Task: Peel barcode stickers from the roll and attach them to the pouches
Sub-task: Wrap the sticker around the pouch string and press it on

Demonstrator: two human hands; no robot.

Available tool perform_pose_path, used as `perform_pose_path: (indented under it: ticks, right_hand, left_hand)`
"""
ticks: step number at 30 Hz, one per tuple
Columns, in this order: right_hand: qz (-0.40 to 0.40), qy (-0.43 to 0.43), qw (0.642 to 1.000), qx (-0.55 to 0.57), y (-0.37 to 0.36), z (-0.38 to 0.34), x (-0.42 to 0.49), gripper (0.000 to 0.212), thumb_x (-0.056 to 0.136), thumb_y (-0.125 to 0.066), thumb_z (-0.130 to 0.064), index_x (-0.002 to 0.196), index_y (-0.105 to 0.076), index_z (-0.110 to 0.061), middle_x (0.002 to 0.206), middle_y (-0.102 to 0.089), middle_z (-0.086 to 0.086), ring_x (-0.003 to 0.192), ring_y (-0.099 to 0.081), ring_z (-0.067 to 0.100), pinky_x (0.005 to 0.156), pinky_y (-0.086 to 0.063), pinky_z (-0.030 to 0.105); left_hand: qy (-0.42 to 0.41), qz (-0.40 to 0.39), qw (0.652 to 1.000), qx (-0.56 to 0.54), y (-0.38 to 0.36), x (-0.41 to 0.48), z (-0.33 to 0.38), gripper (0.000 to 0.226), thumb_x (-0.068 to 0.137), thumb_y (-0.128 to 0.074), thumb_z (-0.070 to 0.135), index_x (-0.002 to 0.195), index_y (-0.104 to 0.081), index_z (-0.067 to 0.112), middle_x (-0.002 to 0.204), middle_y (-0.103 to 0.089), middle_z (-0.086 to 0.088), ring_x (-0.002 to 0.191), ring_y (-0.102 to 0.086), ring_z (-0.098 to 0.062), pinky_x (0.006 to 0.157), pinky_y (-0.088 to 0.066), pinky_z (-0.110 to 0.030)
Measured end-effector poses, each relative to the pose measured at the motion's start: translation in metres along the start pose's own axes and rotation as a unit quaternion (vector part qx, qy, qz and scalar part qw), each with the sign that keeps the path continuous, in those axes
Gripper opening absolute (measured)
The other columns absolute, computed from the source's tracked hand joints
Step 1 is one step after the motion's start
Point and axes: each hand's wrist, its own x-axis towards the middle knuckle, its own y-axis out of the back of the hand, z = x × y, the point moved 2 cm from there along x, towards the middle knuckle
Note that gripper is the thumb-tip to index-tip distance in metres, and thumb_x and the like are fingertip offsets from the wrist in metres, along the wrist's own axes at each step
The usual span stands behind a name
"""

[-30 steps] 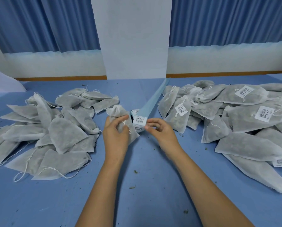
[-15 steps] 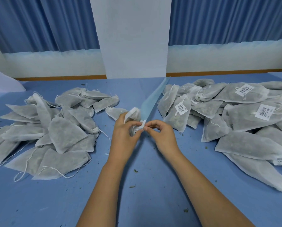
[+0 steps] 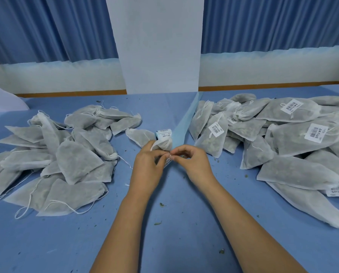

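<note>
My left hand (image 3: 148,164) holds a grey mesh pouch (image 3: 161,144) bunched above its fingers at the table's middle. My right hand (image 3: 192,161) meets it fingertip to fingertip, and both pinch a small white barcode sticker (image 3: 167,162) between them. Just behind the hands lies the sticker roll (image 3: 163,133), with its pale blue backing strip (image 3: 185,120) trailing away to the far edge. One loose pouch (image 3: 139,135) lies left of the roll.
A heap of unlabelled grey pouches (image 3: 66,154) with white drawstrings fills the left of the blue table (image 3: 174,233). A heap of pouches bearing barcode labels (image 3: 282,138) fills the right. Small green crumbs dot the cloth. A white pillar (image 3: 156,46) stands behind.
My left hand lifted the pouch and came toward my right hand. The sticker left the roll and sits pinched between both hands, which have drawn slightly nearer to me.
</note>
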Motion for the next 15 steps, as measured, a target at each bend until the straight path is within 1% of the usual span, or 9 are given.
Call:
perform_pose_path:
  ticks: [2, 5, 7, 9, 10, 11, 12, 14, 15]
  right_hand:
    - [0.003, -0.004, 1.000, -0.007, -0.001, 0.000, 0.000, 0.013, 0.076, -0.072, 0.001, 0.078, -0.070, -0.012, 0.076, -0.069, -0.004, 0.068, -0.060, 0.001, 0.070, -0.045, 0.010]
    - [0.026, -0.030, 0.999, -0.003, -0.001, 0.002, 0.001, 0.017, 0.076, -0.070, 0.004, 0.076, -0.068, -0.013, 0.076, -0.067, -0.001, 0.066, -0.058, 0.005, 0.067, -0.046, 0.010]
    - [0.048, -0.051, 0.997, 0.029, 0.003, 0.003, 0.001, 0.020, 0.077, -0.069, 0.005, 0.074, -0.067, -0.015, 0.074, -0.068, 0.000, 0.065, -0.061, 0.005, 0.065, -0.047, 0.010]
    - [0.062, -0.068, 0.993, 0.078, 0.005, 0.003, 0.000, 0.017, 0.077, -0.068, 0.004, 0.076, -0.068, -0.013, 0.074, -0.070, 0.004, 0.065, -0.065, 0.004, 0.066, -0.049, 0.011]
    - [0.065, -0.078, 0.990, 0.099, 0.005, 0.002, 0.000, 0.013, 0.077, -0.069, 0.002, 0.078, -0.069, -0.011, 0.076, -0.072, 0.006, 0.068, -0.066, 0.005, 0.069, -0.051, 0.013]
    - [0.065, -0.087, 0.987, 0.116, 0.005, 0.000, 0.000, 0.009, 0.077, -0.071, -0.002, 0.082, -0.070, -0.010, 0.081, -0.073, 0.008, 0.073, -0.067, 0.008, 0.075, -0.052, 0.017]
    - [0.063, -0.092, 0.985, 0.129, 0.005, -0.002, 0.000, 0.009, 0.078, -0.071, -0.007, 0.087, -0.070, -0.008, 0.087, -0.073, 0.010, 0.079, -0.068, 0.011, 0.081, -0.053, 0.022]
    - [0.056, -0.076, 0.986, 0.140, 0.008, -0.010, -0.001, 0.015, 0.084, -0.067, -0.014, 0.095, -0.069, -0.005, 0.092, -0.073, 0.010, 0.086, -0.068, 0.017, 0.085, -0.053, 0.027]
    - [0.053, -0.049, 0.989, 0.128, 0.010, -0.016, -0.002, 0.014, 0.086, -0.065, -0.016, 0.095, -0.069, -0.007, 0.090, -0.073, 0.006, 0.083, -0.068, 0.015, 0.082, -0.053, 0.026]
  left_hand:
    - [0.005, 0.017, 1.000, 0.012, 0.000, 0.000, 0.000, 0.013, 0.088, -0.065, 0.004, 0.091, -0.077, 0.007, 0.093, -0.058, -0.001, 0.078, -0.058, -0.016, 0.070, -0.044, -0.020]
    - [0.078, 0.143, 0.986, 0.018, 0.012, 0.001, -0.005, 0.018, 0.086, -0.058, 0.000, 0.082, -0.075, 0.006, 0.089, -0.061, -0.007, 0.071, -0.055, -0.019, 0.064, -0.036, -0.020]
    - [0.163, 0.250, 0.952, -0.066, 0.027, 0.001, -0.012, 0.021, 0.087, -0.057, 0.005, 0.079, -0.074, 0.014, 0.088, -0.069, -0.005, 0.074, -0.058, -0.010, 0.067, -0.040, -0.016]
    - [0.227, 0.289, 0.900, -0.236, 0.034, 0.001, -0.015, 0.024, 0.089, -0.060, 0.013, 0.075, -0.074, 0.027, 0.080, -0.071, 0.010, 0.072, -0.059, 0.002, 0.068, -0.044, -0.008]
    - [0.248, 0.272, 0.877, -0.311, 0.035, 0.002, -0.014, 0.026, 0.090, -0.061, 0.017, 0.071, -0.074, 0.031, 0.076, -0.070, 0.015, 0.073, -0.060, 0.003, 0.070, -0.047, -0.010]
    - [0.262, 0.237, 0.864, -0.359, 0.033, 0.002, -0.012, 0.027, 0.090, -0.063, 0.019, 0.069, -0.074, 0.032, 0.075, -0.070, 0.016, 0.075, -0.062, 0.001, 0.072, -0.050, -0.013]
    - [0.267, 0.195, 0.866, -0.376, 0.029, 0.002, -0.009, 0.026, 0.090, -0.064, 0.021, 0.069, -0.075, 0.032, 0.076, -0.072, 0.016, 0.076, -0.064, 0.001, 0.073, -0.052, -0.015]
    - [0.248, 0.121, 0.900, -0.338, 0.021, 0.001, -0.001, 0.024, 0.089, -0.066, 0.019, 0.071, -0.075, 0.033, 0.077, -0.073, 0.019, 0.072, -0.065, 0.005, 0.067, -0.051, -0.011]
    - [0.228, 0.093, 0.919, -0.308, 0.018, 0.001, 0.001, 0.024, 0.088, -0.066, 0.016, 0.072, -0.075, 0.032, 0.076, -0.073, 0.020, 0.070, -0.064, 0.008, 0.064, -0.048, -0.008]
